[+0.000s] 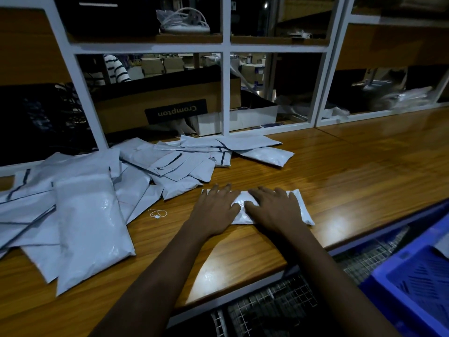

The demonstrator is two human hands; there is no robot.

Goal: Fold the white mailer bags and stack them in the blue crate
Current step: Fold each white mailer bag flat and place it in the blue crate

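Observation:
A folded white mailer bag (305, 210) lies flat on the wooden table (364, 171) in front of me. My left hand (215, 210) presses on its left half with straight, spread fingers. My right hand (274, 207) presses on its right half, palm down and fingers flat. A loose pile of several white mailer bags (136, 171) spreads across the table to the left and behind. The blue crate (413, 283) stands below the table edge at the lower right, with something pale just visible inside at the frame's edge.
A white shelf frame (226, 93) rises behind the table, holding a brown "Crompton" carton (170, 103) and other boxes. A small white string tag (158, 213) lies on the table left of my hands. Wire mesh (279, 302) sits under the table edge.

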